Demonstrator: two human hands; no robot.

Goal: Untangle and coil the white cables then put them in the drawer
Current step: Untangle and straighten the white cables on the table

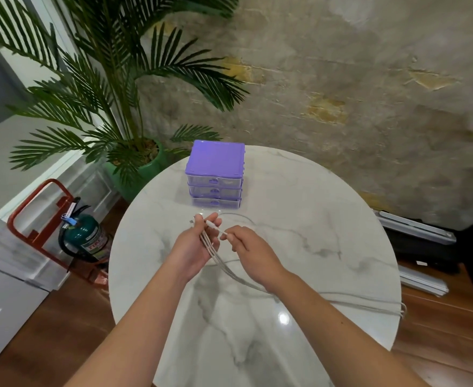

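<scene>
Thin white cables bunched in parallel strands over a round marble table, left hand curled around the bundle, right hand pinching one plug end, loops trailing off the table's right edge, purple three-drawer organizer behind with drawers closed

green fire extinguisher, red label lettering partly readable "FIR"

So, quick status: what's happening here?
Left hand holds gathered cables. Right hand pinches one plug end. Drawers all closed.
</scene>
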